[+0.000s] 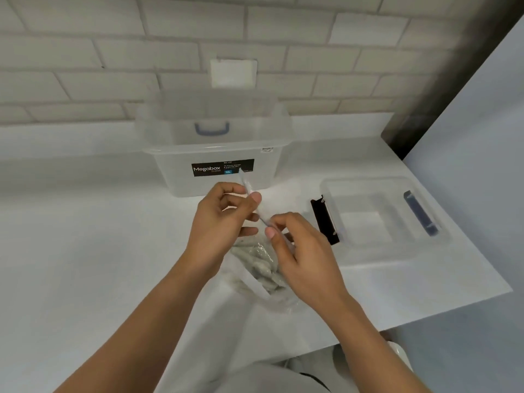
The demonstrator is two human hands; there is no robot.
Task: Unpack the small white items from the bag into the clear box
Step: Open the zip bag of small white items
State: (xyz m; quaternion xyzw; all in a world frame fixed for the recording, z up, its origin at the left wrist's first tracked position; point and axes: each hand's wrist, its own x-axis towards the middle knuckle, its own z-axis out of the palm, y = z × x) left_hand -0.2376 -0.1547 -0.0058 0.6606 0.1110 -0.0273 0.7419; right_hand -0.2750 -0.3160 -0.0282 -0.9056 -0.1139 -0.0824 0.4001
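Right now, one small white item (pixel 263 209), a thin wrapped stick, is being held above the bag (pixel 265 269), tilting up toward the clear box (pixel 215 154). The left hand (pixel 224 219) is pinching its upper part between thumb and curled fingers, while the right hand (pixel 300 248) is pinching its lower end. More white items are lying inside the bag on the white table (pixel 85 251). The open box is standing just beyond the hands, a clear lid (pixel 382 219) lying to its right.
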